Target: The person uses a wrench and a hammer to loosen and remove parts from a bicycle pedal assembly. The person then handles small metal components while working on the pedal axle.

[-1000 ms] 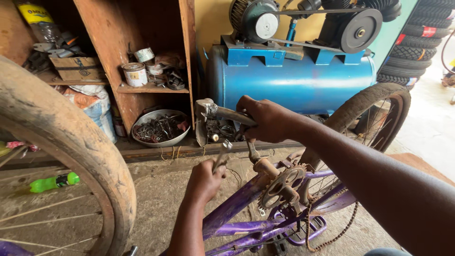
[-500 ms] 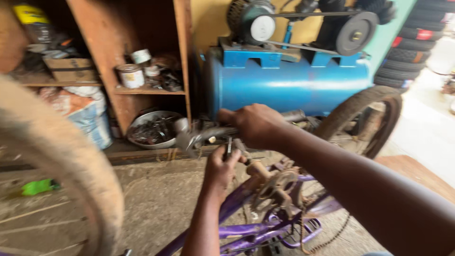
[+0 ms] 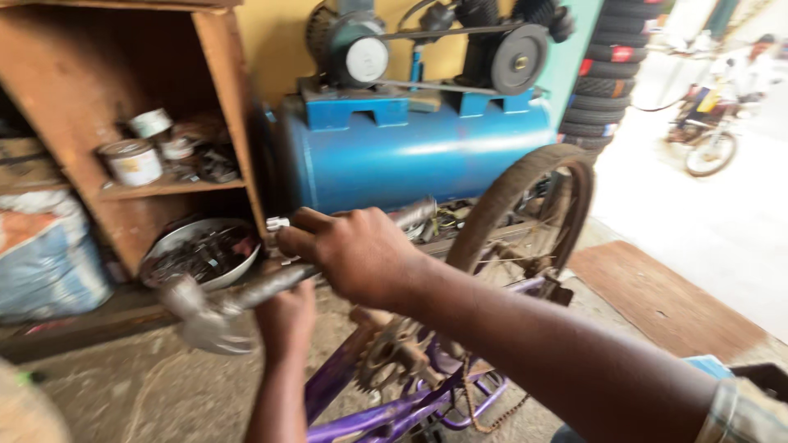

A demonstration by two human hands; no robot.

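Hammer (image 3: pixel 215 308) swung down-left since earlier, head blurred. Right hand (image 3: pixel 357 253) clenched on its handle; left hand (image 3: pixel 286 321) below over purple bike frame (image 3: pixel 361 414), grip unclear. Behind: metal bowl (image 3: pixel 201 253) of dark small parts, tins (image 3: pixel 131 161) on shelf, blue compressor tank (image 3: pixel 414 160).

The air tank (image 3: pixel 419 160) stands at the back, in the middle. On top of the air tank sit a motor (image 3: pixel 353 49) and a wheel pulley (image 3: pixel 519 57). Left of the air tank is a wooden shelf (image 3: pixel 222 98), with cans (image 3: pixel 131 160) on its board and a bowl of small parts (image 3: pixel 201 253) below them. Right of the air tank is a stack of tyres (image 3: pixel 611 74). In front of the air tank lies an upturned bike (image 3: pixel 394 402), its wheel (image 3: pixel 517 213) nearest the tank. The right hand (image 3: pixel 357 250) and hammer (image 3: pixel 222 303) are above the bike, with the left hand (image 3: pixel 287 320) under them.
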